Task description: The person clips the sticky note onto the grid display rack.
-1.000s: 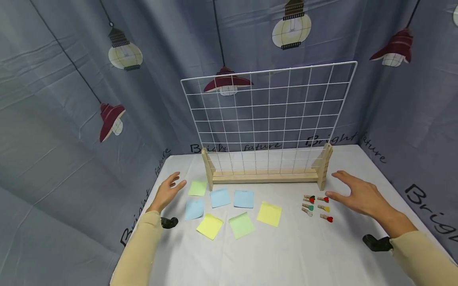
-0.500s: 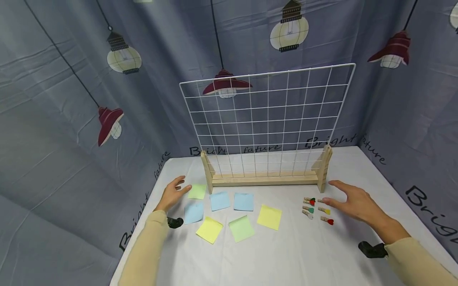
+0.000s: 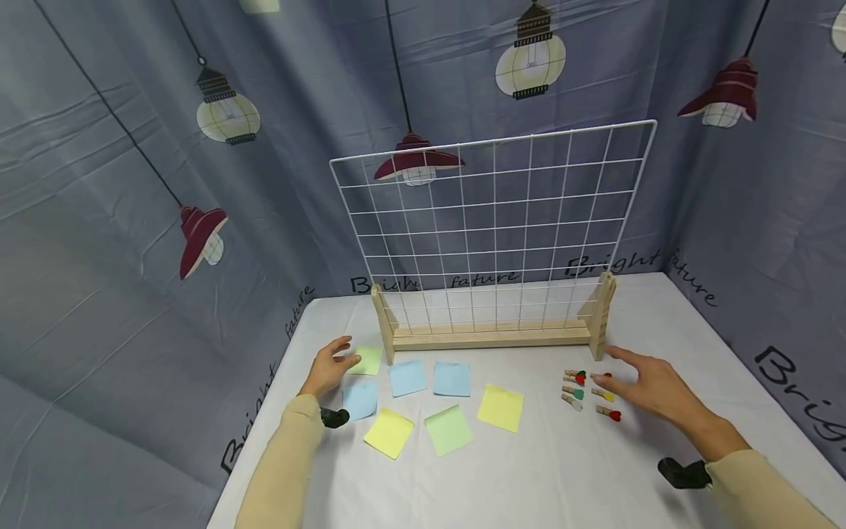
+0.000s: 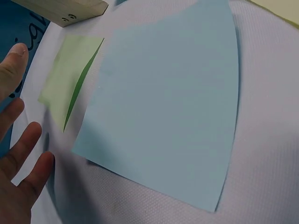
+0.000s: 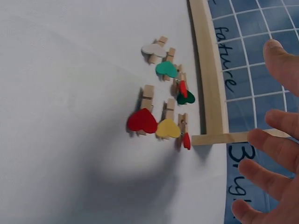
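My left hand [image 3: 327,369] hovers at the left, fingers spread and relaxed, its fingertips close to a light green sticky note [image 3: 366,360]. Below that note lies a blue sticky note [image 4: 163,107], large in the left wrist view. On the right, my right hand [image 3: 657,386] is held over the table with nothing in it, thumb and fingers apart. Just left of its thumb lies a cluster of small wooden clothespins with hearts, among them a red-heart clothespin [image 5: 142,119], a yellow-heart one [image 5: 168,126] and a white-heart one [image 5: 154,50].
A white wire grid [image 3: 492,228] stands upright in a wooden base [image 3: 492,338] at the back. Before it lie more sticky notes, including a yellow one [image 3: 500,408], a green one [image 3: 449,430] and a blue one [image 3: 452,379]. A printed curtain [image 3: 277,184] surrounds the white table [image 3: 502,485].
My left hand has moved right and nearer to the green note. The right hand has shifted slightly left, its thumb now overlapping the clothespins' edge in the head view. Notes and clothespins lie unmoved.
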A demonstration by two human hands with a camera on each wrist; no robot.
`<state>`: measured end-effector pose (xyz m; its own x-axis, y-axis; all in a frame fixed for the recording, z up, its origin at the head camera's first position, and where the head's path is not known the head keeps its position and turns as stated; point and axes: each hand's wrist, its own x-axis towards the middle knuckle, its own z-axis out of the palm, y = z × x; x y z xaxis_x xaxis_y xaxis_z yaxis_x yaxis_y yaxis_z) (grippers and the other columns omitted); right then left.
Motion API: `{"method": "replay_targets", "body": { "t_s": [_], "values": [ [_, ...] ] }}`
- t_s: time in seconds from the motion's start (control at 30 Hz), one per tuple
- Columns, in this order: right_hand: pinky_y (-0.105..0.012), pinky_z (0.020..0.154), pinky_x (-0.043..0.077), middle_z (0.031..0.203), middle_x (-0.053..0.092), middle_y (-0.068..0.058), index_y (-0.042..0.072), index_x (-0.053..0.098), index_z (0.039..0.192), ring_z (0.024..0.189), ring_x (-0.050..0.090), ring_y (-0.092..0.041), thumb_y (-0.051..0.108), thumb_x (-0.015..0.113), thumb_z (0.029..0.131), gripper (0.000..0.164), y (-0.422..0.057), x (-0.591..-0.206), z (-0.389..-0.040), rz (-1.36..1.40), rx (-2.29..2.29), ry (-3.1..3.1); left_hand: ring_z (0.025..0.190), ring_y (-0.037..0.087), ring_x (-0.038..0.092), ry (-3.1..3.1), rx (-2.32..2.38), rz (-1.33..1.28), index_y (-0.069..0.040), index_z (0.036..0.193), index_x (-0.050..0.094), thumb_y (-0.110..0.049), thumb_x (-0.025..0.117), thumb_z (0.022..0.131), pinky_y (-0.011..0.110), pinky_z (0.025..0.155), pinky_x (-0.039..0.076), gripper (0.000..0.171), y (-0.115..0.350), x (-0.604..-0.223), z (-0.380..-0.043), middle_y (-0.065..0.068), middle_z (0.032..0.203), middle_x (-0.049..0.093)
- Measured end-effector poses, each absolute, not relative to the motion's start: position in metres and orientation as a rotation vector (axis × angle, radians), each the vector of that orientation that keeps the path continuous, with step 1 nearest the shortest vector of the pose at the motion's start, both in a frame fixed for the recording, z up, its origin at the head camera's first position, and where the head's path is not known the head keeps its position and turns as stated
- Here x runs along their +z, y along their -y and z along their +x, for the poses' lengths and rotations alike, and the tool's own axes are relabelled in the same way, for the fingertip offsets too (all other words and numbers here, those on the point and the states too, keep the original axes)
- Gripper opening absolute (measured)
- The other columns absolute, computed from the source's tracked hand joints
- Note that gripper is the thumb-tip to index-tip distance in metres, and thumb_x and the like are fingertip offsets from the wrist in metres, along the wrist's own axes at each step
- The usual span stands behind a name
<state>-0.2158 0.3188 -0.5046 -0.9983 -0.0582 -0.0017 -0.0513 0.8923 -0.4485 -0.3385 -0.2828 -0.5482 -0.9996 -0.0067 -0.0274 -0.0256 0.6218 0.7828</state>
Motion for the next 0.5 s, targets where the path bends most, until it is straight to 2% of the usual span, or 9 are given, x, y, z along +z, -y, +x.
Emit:
{"method": "replay_targets", "body": {
  "t_s": [0.23, 0.5],
  "values": [
    [-0.075, 0.098, 0.041, 0.144, 0.05, -0.039, -0.001, 0.051, 0.146, 0.129, 0.047, -0.062, 0.06, 0.068, 0.093, 0.083, -0.32, -0.52, -0.217, -0.07, -0.76, -3.045, 0.129, 0.047, 0.057, -2.83, 1.315, -0.015, -0.01, 0.153, 0.048, -0.019, 0.072, 0.097, 0.058, 0.107, 0.048, 0.061, 0.283, -0.555, -0.347, 0.025, 0.151, 0.052],
    [-0.072, 0.094, 0.045, 0.125, 0.068, -0.029, 0.0, 0.057, 0.141, 0.12, 0.055, -0.057, 0.048, 0.072, 0.094, 0.069, -0.321, -0.531, -0.217, -0.074, -0.81, -3.087, 0.124, 0.039, 0.061, -2.85, 1.261, -0.078, -0.012, 0.151, 0.051, -0.018, 0.072, 0.097, 0.054, 0.106, 0.048, 0.058, 0.285, -0.566, -0.353, 0.021, 0.149, 0.057]
  ]
}}
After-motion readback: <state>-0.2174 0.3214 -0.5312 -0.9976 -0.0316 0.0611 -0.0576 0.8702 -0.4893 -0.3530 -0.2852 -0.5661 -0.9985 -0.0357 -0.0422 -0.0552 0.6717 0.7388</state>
